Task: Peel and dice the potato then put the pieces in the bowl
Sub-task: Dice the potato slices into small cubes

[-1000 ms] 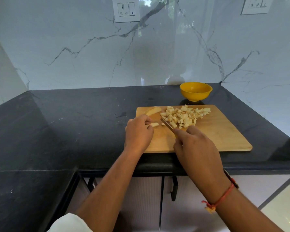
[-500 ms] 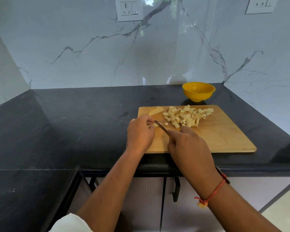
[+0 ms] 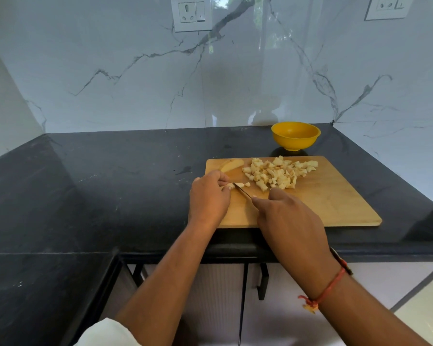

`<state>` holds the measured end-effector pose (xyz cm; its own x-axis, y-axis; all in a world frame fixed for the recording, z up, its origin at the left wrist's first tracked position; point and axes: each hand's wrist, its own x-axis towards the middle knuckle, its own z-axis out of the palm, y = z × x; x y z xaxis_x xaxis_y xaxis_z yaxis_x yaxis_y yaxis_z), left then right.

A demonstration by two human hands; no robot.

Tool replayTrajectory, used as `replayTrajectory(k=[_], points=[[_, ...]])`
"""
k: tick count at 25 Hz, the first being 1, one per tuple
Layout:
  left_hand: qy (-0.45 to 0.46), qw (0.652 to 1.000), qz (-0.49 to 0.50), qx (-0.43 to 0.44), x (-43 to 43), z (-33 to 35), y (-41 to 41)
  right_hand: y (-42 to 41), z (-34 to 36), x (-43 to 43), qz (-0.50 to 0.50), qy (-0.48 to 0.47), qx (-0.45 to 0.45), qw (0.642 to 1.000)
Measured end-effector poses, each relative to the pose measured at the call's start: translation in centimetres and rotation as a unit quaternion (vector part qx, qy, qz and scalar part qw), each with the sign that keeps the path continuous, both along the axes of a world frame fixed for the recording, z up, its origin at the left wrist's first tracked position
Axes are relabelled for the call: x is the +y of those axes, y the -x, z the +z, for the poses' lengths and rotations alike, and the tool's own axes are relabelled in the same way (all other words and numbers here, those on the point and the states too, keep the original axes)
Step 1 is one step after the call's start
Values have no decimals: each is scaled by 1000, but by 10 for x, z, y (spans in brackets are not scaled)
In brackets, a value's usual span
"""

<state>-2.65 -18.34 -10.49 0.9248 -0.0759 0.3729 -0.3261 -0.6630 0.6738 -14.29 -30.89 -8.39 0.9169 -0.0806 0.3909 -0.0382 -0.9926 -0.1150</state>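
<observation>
A wooden cutting board (image 3: 335, 203) lies on the black counter. A heap of diced potato pieces (image 3: 278, 174) sits at its far middle. A larger uncut potato slice (image 3: 231, 165) lies at the far left corner. My left hand (image 3: 209, 198) pinches a small potato strip (image 3: 231, 186) at the board's left edge. My right hand (image 3: 285, 221) grips a knife (image 3: 241, 190) whose blade rests across that strip; a couple of cut cubes (image 3: 243, 184) lie just right of the blade. The yellow bowl (image 3: 295, 136) stands behind the board; I see nothing inside it.
The black counter (image 3: 110, 183) runs left and wraps into a corner. Marble walls rise behind and to the right, with wall sockets (image 3: 191, 13) up high. The counter's front edge lies just below the board, with cabinet doors underneath.
The knife came away from the diced heap and moved left to the strip under my left hand. It now sits across the strip, with fresh cubes beside the blade.
</observation>
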Motion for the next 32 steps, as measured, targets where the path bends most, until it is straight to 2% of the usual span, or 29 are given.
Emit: replayTrajectory(k=[11, 17, 28, 32], points=[[0, 1000, -27, 4, 2, 7, 9, 1, -3, -7, -12, -70, -74, 995], [-40, 998, 27, -31, -4, 1, 9, 0, -3, -2, 21, -103, -60, 993], [-8, 1000, -12, -11, -1, 5, 10, -20, 1, 1, 46, -120, -20, 991], [2, 1000, -7, -15, -3, 4, 11, -14, 0, 0, 41, -91, -6, 995]])
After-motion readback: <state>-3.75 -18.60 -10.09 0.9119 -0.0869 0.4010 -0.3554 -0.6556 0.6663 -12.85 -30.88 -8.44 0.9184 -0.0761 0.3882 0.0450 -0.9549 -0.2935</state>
